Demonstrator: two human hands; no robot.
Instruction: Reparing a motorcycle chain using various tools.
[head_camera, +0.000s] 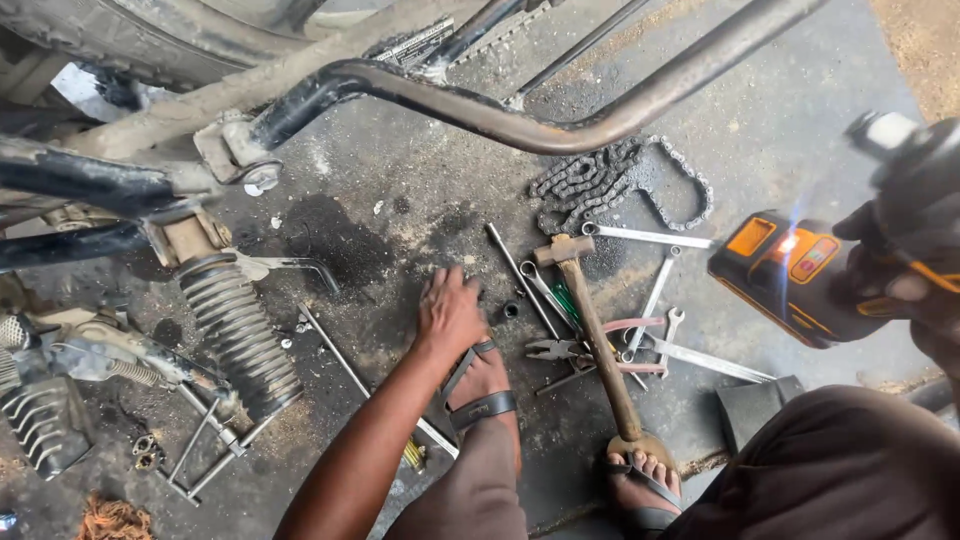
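Impact wrench (800, 275) — orange and black, gripped in the right hand (905, 260), fingers closed round it. Left hand (450, 312) flat on the ground, fingers spread, holding nothing — small socket (511, 310) just beside it, hammer (590, 330) and spanners (655, 290) between both hands.

Left hand (449, 312) reaches down, palm flat; right hand (905, 265) gripping, raised.

Single view from a head-worn camera, looking steeply down from above a crouching person onto a stained concrete floor (400, 210). The near edge takes in the person's knees and sandalled feet; the far edge reaches a motorcycle frame tube (480, 110). A shock absorber (240, 335) lies left, scattered hand tools (600, 320) centre-right. The range is close, within arm's reach. No second view overlaps it.
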